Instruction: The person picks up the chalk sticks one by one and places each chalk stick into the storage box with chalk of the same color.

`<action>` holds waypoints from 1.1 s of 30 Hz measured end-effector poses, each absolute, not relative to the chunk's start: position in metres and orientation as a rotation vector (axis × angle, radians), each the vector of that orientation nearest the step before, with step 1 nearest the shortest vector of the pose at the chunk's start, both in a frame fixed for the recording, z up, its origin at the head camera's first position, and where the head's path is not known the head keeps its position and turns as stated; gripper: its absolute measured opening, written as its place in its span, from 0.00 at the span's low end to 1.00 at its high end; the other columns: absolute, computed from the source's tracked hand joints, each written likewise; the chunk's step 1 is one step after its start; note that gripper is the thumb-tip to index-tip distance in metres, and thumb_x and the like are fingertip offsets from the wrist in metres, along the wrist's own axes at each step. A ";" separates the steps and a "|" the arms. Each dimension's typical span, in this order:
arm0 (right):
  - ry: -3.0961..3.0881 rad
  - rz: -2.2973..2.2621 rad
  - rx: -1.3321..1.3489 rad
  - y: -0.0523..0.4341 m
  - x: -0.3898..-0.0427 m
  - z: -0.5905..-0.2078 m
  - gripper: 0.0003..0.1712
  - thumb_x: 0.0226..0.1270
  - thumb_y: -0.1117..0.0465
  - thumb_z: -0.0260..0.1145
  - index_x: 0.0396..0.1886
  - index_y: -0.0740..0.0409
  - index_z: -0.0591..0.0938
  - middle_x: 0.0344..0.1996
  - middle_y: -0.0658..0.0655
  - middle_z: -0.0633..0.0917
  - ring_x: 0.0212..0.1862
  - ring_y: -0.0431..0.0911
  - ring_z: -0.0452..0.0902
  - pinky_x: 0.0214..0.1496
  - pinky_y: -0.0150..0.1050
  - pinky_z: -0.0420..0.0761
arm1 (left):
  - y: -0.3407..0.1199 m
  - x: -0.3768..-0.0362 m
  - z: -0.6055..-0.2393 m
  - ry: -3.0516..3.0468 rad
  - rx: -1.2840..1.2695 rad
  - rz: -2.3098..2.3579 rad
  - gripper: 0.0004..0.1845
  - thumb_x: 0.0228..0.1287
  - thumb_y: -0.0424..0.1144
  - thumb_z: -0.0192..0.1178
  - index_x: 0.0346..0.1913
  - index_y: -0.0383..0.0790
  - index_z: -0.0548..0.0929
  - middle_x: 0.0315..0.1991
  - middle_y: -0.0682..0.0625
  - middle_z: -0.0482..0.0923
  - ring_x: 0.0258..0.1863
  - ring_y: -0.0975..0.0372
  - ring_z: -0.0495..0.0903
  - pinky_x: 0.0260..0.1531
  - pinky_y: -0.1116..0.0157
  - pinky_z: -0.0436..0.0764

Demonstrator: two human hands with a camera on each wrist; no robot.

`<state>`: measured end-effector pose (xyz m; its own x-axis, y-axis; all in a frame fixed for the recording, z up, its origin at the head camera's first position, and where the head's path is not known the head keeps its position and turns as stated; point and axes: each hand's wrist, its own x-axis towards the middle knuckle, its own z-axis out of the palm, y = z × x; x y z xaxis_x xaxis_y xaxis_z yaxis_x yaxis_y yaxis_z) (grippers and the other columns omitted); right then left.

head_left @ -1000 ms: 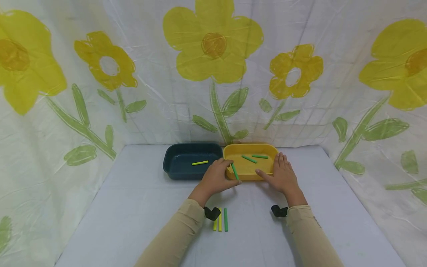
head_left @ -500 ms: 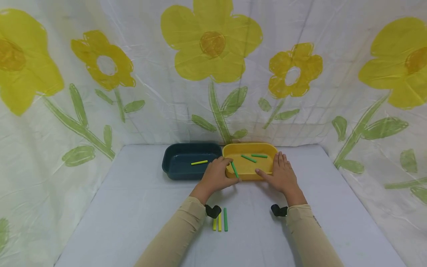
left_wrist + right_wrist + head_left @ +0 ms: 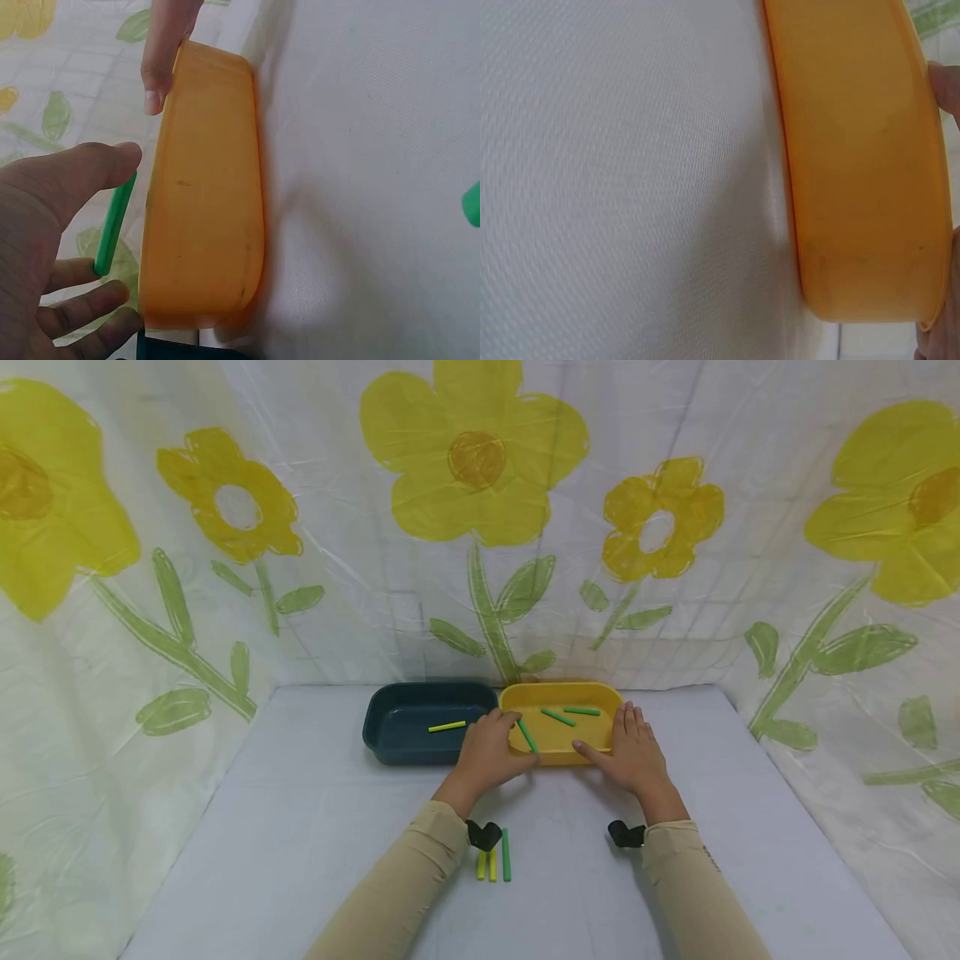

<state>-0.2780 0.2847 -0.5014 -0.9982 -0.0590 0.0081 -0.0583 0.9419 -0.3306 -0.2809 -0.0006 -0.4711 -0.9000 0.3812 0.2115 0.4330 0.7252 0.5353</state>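
Plainly, the left hand (image 3: 491, 750) pinches the green stick (image 3: 527, 736) by its ends above the near-left corner of the yellow tray (image 3: 562, 758), long axis slanting rightward; the farther right hand (image 3: 634, 758), thumb splayed, touches the tray.

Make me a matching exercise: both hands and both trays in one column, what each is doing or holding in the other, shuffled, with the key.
Column one
1. left hand
2. right hand
3. dark blue tray
4. yellow tray

Column two
A. two green sticks lie inside
B. pinches a green stick
C. one yellow stick shows inside
D. touches a tray, with no stick in its fingers

Pairs: 1-B, 2-D, 3-C, 4-A
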 end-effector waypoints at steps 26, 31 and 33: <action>3.108 -0.513 -0.090 0.284 -0.280 -0.500 0.76 0.68 0.15 0.48 0.83 0.75 0.35 0.85 0.75 0.37 0.86 0.69 0.31 0.86 0.66 0.39 | 0.011 -0.287 -0.479 -2.795 -0.520 -0.827 0.45 0.64 0.60 0.73 0.75 0.35 0.74 0.65 0.37 0.79 0.61 0.42 0.79 0.60 0.40 0.79; 3.108 -0.512 -0.090 0.284 -0.279 -0.501 0.76 0.68 0.15 0.48 0.83 0.75 0.36 0.85 0.75 0.38 0.86 0.70 0.31 0.86 0.66 0.39 | 0.012 -0.286 -0.479 -2.811 -0.518 -0.808 0.45 0.64 0.61 0.73 0.75 0.35 0.74 0.65 0.37 0.78 0.60 0.42 0.79 0.60 0.41 0.79; 3.110 -0.516 -0.090 0.284 -0.278 -0.502 0.76 0.68 0.15 0.49 0.83 0.76 0.36 0.84 0.75 0.38 0.86 0.70 0.32 0.86 0.66 0.39 | 0.013 -0.286 -0.478 -2.818 -0.515 -0.805 0.46 0.64 0.61 0.72 0.75 0.36 0.73 0.65 0.38 0.78 0.59 0.43 0.79 0.59 0.42 0.79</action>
